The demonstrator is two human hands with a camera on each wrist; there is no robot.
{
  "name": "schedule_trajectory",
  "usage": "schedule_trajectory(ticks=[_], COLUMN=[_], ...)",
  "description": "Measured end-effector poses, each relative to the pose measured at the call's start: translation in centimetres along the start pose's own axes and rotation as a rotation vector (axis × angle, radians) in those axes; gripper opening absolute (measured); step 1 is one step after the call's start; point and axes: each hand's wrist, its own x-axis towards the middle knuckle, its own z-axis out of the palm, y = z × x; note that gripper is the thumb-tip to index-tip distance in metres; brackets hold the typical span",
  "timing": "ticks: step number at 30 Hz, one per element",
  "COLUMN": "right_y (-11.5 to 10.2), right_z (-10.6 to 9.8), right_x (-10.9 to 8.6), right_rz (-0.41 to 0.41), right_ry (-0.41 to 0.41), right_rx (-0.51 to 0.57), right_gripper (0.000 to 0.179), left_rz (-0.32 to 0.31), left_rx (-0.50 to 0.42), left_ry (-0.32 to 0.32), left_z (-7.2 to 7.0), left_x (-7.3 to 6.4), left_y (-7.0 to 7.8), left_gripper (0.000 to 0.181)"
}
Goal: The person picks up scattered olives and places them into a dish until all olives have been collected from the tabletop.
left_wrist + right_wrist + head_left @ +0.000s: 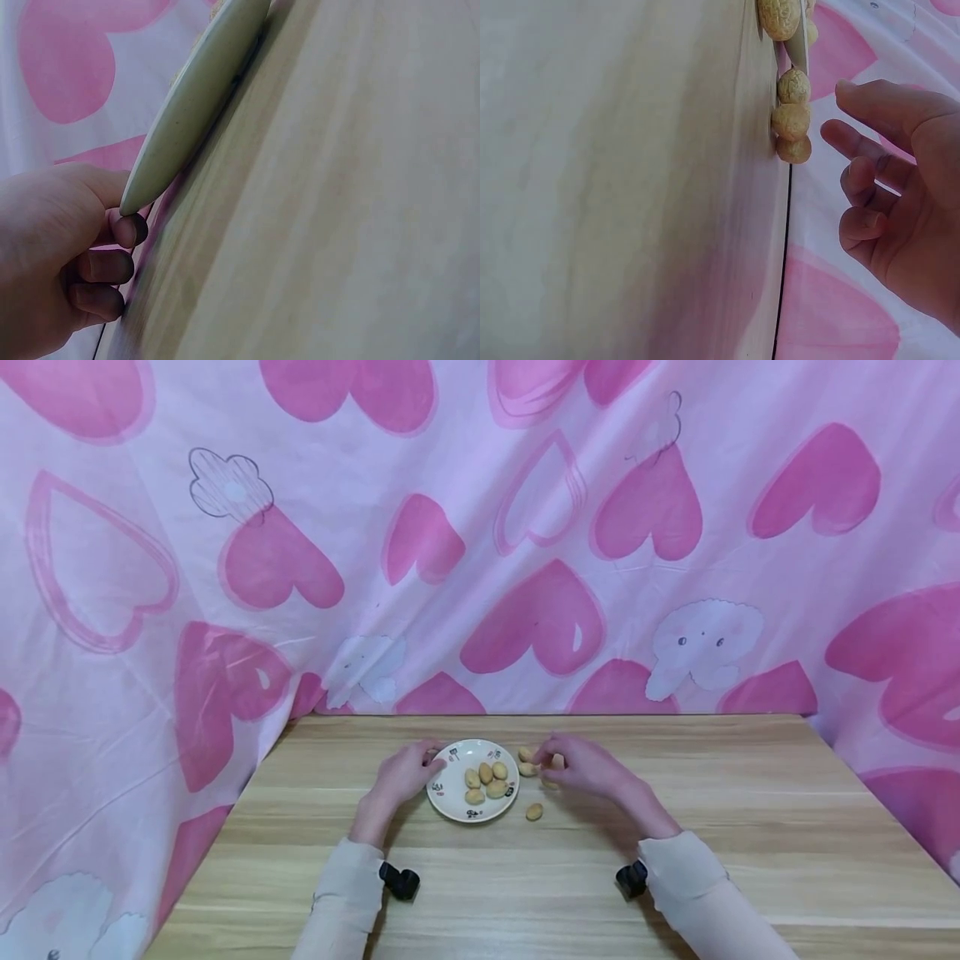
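My left hand (402,772) pinches the left rim of a white plate (448,800) with small printed figures. In the left wrist view, the thumb lies over the plate's edge (176,135) and a finger is under it. Several tan walnuts (486,772) lie on the plate. Over the table just right of it, my right hand (588,768) hovers beside more walnuts (528,769), partly covering them. The right wrist view shows that hand (907,165) holding nothing, thumb and forefinger apart, near a cluster of walnuts (791,121).
One walnut (534,812) lies alone on the wooden table (510,893), to the plate's lower right. A pink cloth (465,468) with hearts hangs behind the table and at its sides. Black wrist cameras sit at both sleeves.
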Motion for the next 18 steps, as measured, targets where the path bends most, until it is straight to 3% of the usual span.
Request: schedule_trajectory(ticks=[18], right_y=[0.6], right_z=[0.0], right_x=[-1.4], right_rz=[0.060], right_ry=[-0.029], right_rx=[0.013], right_gripper=[0.021], left_rz=[-0.007], left_rx=[-0.002], left_ry=[0.002], left_z=[0.0], left_x=[-0.1], left_y=[-0.1], left_gripper=[0.029])
